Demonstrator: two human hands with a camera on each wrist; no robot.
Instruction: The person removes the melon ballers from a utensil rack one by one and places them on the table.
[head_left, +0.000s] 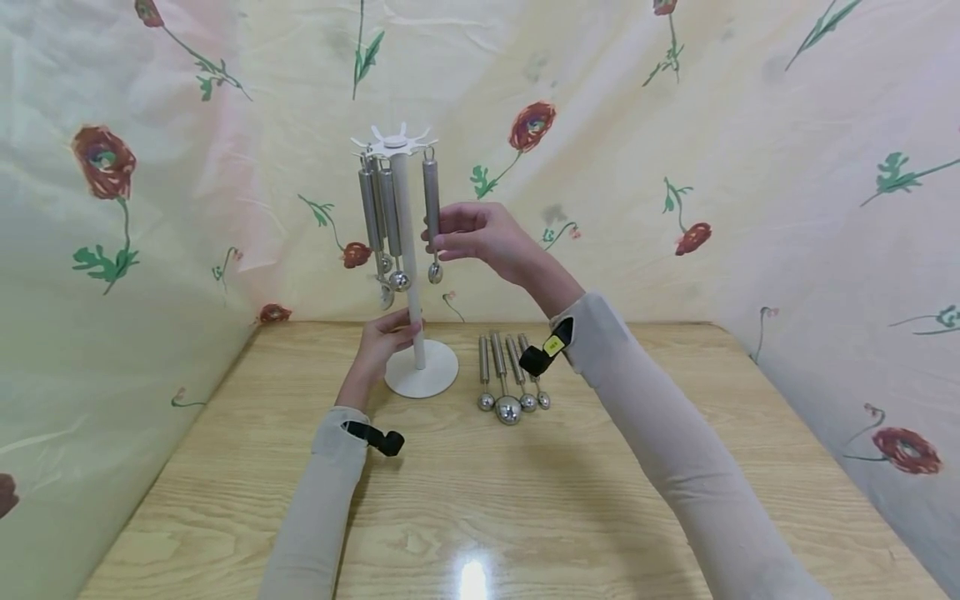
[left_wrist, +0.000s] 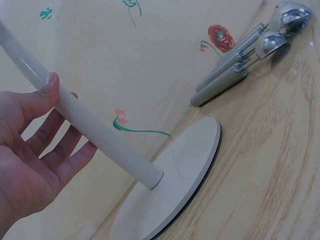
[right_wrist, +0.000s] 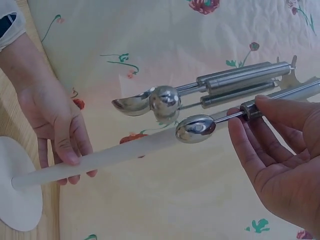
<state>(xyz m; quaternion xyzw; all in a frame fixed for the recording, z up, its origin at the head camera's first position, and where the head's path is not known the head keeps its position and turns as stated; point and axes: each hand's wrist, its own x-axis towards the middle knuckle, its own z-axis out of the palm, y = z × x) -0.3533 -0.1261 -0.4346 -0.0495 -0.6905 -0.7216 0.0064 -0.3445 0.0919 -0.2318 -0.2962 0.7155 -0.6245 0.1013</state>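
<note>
Far left from here, left hand (head_left: 382,333) wraps thumb and fingers round the white pole (head_left: 410,271), low, near the base (head_left: 438,379); firm hold without pushing should stop tipping; three hanging utensils (head_left: 390,212) dangle left of the pole, so a bump would probably set them swinging; next, the held utensil (head_left: 431,187), upright at the right side of the spoked top (head_left: 393,143), end ring by a hook; can't tell whether the hook bears its weight; right hand (head_left: 487,237) pinches its handle near the lower end; best done, I'd judge, with a light pinch, handle vertical, ring lined up with the hook, small slow moves; four more utensils (head_left: 515,367) lie fanned on the table (head_left: 570,500), right of the base.

Materials, same order: pole a smooth slim tube, base a flat thin disc; hung ones have dull metal cylinder handles, shiny rounded bowls; held one, oval mirror-bright bowl on a thin neck; lying ones look like the same metal, one bowl clearly biggest; table pale wood grain, glossy, glare up front; backdrop cloth (head_left: 787,208) wrinkled, pale, red flowers.
</note>
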